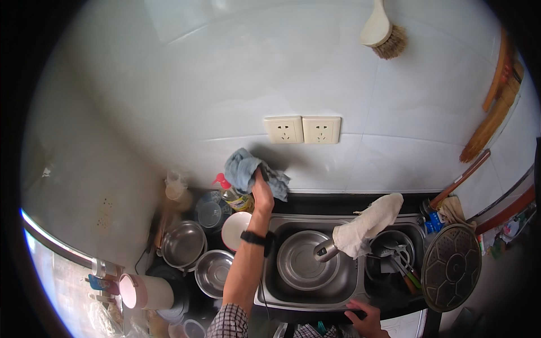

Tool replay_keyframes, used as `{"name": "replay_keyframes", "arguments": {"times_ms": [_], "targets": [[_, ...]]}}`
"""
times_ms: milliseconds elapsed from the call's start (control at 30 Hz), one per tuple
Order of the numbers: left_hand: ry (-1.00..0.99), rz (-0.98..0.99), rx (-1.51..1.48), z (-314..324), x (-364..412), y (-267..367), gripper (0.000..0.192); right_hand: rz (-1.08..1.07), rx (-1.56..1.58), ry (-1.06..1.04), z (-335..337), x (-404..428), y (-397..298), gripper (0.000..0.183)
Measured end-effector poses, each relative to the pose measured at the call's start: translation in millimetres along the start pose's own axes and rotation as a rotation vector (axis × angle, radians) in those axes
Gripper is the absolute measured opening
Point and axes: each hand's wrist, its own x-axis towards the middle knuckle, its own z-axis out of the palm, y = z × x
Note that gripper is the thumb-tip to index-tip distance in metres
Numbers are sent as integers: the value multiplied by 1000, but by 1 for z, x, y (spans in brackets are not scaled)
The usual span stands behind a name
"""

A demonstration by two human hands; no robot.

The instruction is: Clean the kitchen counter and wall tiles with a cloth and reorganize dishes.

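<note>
My left hand [263, 190] holds a bunched blue-grey cloth [245, 167] against the tiled wall, below the two power sockets. The cloth covers most of its fingers. Beside the cloth stands a pump bottle of yellowish liquid [233, 197] with a red top, partly behind the cloth and hand. At the front rim of the stainless steel double sink [310, 305], my right hand [367, 317] has its fingers apart and nothing in it. A steel basin [302, 274] sits in the left bowl. Over it reaches a faucet [326, 251] with a cream cloth [367, 224] wrapped around its body.
Utensils [401, 264] lie in a pan in the right bowl. A round perforated metal plate [452, 268] leans at the right. Steel bowls [214, 272], a pot [184, 244] and a white bowl [235, 230] crowd the left counter. A brush [382, 34] hangs above the sockets [302, 130].
</note>
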Motion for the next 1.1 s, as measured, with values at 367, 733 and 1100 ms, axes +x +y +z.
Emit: {"name": "replay_keyframes", "arguments": {"times_ms": [367, 733, 1100], "targets": [[-702, 297, 907, 36, -31, -81, 49, 127, -93, -24, 29, -6, 7, 23], [-282, 542, 644, 44, -67, -135, 35, 292, 157, -26, 59, 21, 33, 22], [-72, 548, 486, 30, -23, -123, 38, 448, 310, 233, 11, -1, 42, 24]]}}
